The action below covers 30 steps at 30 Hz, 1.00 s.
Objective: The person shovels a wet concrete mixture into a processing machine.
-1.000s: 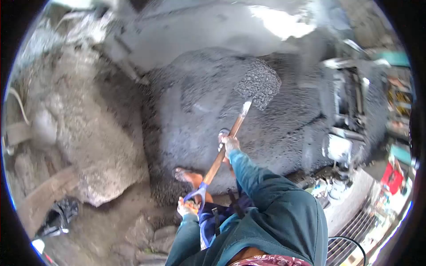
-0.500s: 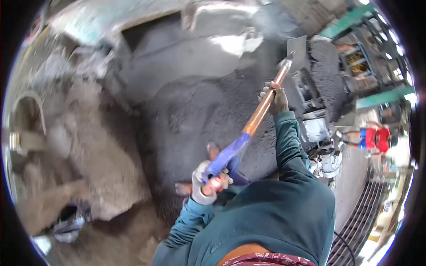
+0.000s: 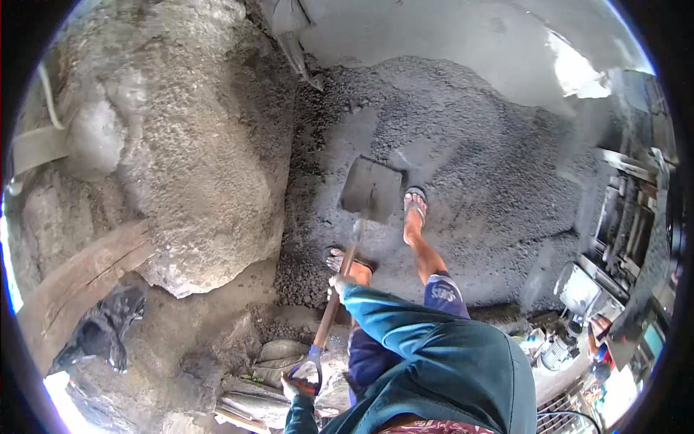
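Note:
A shovel (image 3: 332,312) with a wooden shaft and a blue D-shaped handle slants across my front. My left hand (image 3: 293,388), in a pale glove, is closed on the handle at its top end. Lower on the shaft, my right hand (image 3: 340,284) is wrapped round the wood, partly hidden by the sleeve. The square grey blade (image 3: 371,189) is down at the ground just beyond my feet, beside my right foot (image 3: 414,206). My left foot (image 3: 338,259), in a sandal, is beside the shaft. Dark gravel (image 3: 499,159) spreads around the blade.
A large rough rock-like mass (image 3: 199,166) rises on the left, with a wooden beam (image 3: 94,278) and a black plastic bag (image 3: 101,329) near it. Machinery with a motor (image 3: 557,354) stands at right. A pale wall (image 3: 448,32) borders the gravel.
The shovel has swung from outstretched at upper right to low in front of my feet. My right arm has come down and inward with it. The view has turned toward the rock and gravel.

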Each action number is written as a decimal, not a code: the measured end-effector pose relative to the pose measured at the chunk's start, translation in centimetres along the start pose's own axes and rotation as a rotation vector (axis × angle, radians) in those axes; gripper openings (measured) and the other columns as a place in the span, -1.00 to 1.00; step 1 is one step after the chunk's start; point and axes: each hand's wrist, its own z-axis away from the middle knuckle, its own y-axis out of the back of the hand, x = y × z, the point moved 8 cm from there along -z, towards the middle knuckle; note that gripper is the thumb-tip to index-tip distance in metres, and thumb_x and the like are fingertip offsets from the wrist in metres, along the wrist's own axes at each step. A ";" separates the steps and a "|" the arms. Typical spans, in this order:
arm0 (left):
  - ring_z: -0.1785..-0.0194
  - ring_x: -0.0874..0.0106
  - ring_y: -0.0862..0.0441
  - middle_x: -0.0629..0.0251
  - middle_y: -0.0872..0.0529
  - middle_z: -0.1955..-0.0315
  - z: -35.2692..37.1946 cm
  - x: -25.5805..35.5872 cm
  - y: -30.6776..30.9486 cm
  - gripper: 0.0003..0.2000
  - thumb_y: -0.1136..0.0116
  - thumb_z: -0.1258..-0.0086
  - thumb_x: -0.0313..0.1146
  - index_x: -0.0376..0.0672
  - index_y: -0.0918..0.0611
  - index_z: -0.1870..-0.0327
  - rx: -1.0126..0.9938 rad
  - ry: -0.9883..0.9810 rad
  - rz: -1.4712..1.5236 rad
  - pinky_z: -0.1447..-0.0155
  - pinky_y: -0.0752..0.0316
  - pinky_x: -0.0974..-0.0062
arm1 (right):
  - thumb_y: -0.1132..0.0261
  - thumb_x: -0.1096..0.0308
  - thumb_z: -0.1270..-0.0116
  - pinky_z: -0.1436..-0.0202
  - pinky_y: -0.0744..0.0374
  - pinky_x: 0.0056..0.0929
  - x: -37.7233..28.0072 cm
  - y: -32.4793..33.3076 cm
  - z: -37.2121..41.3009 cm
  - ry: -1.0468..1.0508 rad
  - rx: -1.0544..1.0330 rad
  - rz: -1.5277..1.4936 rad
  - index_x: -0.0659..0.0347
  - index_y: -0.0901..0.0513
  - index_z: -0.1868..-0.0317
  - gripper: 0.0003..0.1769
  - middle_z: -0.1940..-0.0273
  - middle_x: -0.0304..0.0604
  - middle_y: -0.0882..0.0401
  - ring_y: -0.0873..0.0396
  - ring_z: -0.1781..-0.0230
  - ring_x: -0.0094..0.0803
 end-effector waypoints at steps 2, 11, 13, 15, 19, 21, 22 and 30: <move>0.65 0.43 -0.30 0.47 -0.31 0.69 -2.1 -0.1 -9.9 -0.57 -0.04 -0.43 0.17 -0.06 -0.45 0.34 -0.134 -0.053 -0.007 0.54 -0.25 0.34 | -0.25 0.26 -0.38 0.59 -0.57 -0.08 -5.8 -0.6 -2.3 0.076 -0.019 -0.107 0.11 -0.51 0.35 -0.83 0.62 -0.18 -0.42 -0.51 0.67 -0.18; 0.69 0.53 -0.34 0.41 -0.43 0.74 5.1 -0.6 -32.5 -0.57 -0.21 -0.47 -0.07 -0.10 -0.44 0.59 -0.065 -0.545 -0.100 0.60 -0.22 0.47 | -0.26 0.39 -0.32 0.50 -0.60 0.00 -29.6 4.5 -9.4 0.211 0.077 -0.115 0.08 -0.54 0.18 -0.91 0.45 -0.21 -0.49 -0.48 0.60 -0.26; 0.70 0.54 -0.32 0.42 -0.43 0.73 4.9 0.0 -31.2 -0.58 -0.22 -0.47 -0.09 -0.09 -0.41 0.58 -0.132 -0.534 -0.105 0.64 -0.22 0.44 | -0.22 0.29 -0.36 0.48 -0.59 -0.01 -28.5 5.4 -6.8 0.311 0.041 -0.173 0.03 -0.54 0.24 -0.94 0.49 -0.27 -0.46 -0.48 0.58 -0.29; 0.73 0.51 -0.28 0.46 -0.32 0.74 6.3 0.4 -31.3 -0.55 -0.26 -0.44 -0.05 -0.01 -0.32 0.57 -0.279 -0.367 0.024 0.74 -0.19 0.39 | -0.21 0.27 -0.36 0.47 -0.57 -0.03 -27.8 6.8 -4.7 0.319 -0.020 -0.269 0.02 -0.53 0.26 -0.94 0.49 -0.27 -0.46 -0.47 0.58 -0.29; 0.80 0.29 -0.30 0.33 -0.35 0.76 7.5 -0.2 -31.4 -0.52 -0.24 -0.35 0.17 0.00 -0.39 0.54 -0.459 -0.217 -0.173 0.70 -0.34 0.14 | -0.26 0.37 -0.32 0.49 -0.56 -0.18 -31.2 9.8 9.8 0.509 -0.099 -0.465 0.04 -0.51 0.29 -0.93 0.46 -0.25 -0.52 -0.50 0.56 -0.31; 0.81 0.25 -0.32 0.31 -0.37 0.79 10.4 -0.7 -33.4 -0.49 -0.22 -0.34 0.21 -0.01 -0.41 0.58 -0.614 -0.165 -0.279 0.67 -0.37 0.10 | -0.27 0.42 -0.35 0.46 -0.58 -0.19 -32.9 14.0 15.3 0.561 0.185 -0.378 -0.04 -0.50 0.24 -0.88 0.43 -0.31 -0.51 -0.52 0.52 -0.35; 0.82 0.26 -0.30 0.30 -0.38 0.81 11.4 -1.3 -34.6 -0.45 -0.19 -0.34 0.24 -0.01 -0.38 0.62 -0.666 -0.142 -0.347 0.67 -0.38 0.13 | -0.32 0.41 -0.31 0.45 -0.59 -0.16 -33.6 16.7 17.6 0.613 0.243 -0.473 0.03 -0.55 0.22 -0.89 0.44 -0.29 -0.54 -0.54 0.53 -0.33; 0.58 0.40 -0.49 0.35 -0.47 0.54 41.7 -5.5 -41.4 -0.60 -0.27 -0.34 0.13 -0.01 -0.51 0.18 -1.507 -0.125 -0.544 0.53 -0.51 0.37 | -0.16 0.52 -0.38 0.49 -0.60 -0.15 -40.3 26.8 59.2 1.416 0.204 -0.568 0.22 -0.45 0.29 -0.93 0.51 -0.15 -0.48 -0.52 0.60 -0.25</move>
